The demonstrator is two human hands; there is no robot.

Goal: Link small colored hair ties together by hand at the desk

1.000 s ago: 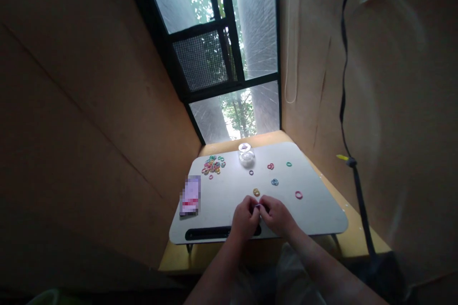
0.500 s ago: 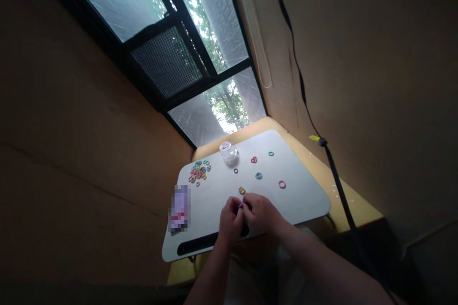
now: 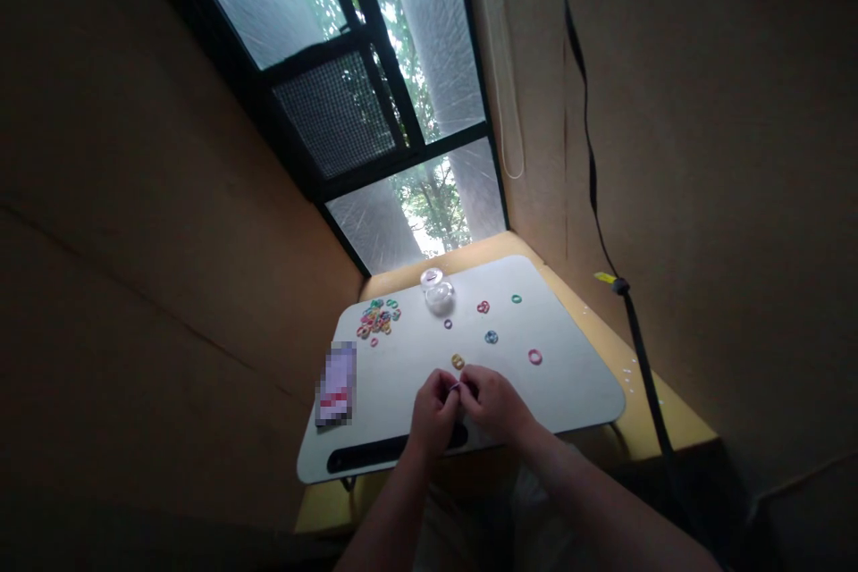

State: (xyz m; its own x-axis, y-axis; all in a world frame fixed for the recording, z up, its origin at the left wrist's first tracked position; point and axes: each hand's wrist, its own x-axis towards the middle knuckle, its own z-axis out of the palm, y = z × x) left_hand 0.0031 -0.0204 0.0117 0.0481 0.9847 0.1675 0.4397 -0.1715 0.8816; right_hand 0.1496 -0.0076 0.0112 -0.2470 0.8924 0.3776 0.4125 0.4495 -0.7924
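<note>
We see a black-framed window [image 3: 402,164] with a mesh screen [image 3: 339,112], green trees [image 3: 434,197] showing through its panes, and a looped pale cord [image 3: 515,143] hanging just beside it on the brown right wall [image 3: 710,161]. In front of that wall we have a long black strap [image 3: 591,152], knotted near a yellow tag [image 3: 604,277]. Below, we find small white flecks [image 3: 628,370] on a yellowish wooden ledge [image 3: 680,423] and a purplish, pixelated rectangular item [image 3: 338,382] on the left side of the white lap table [image 3: 569,384].
</note>
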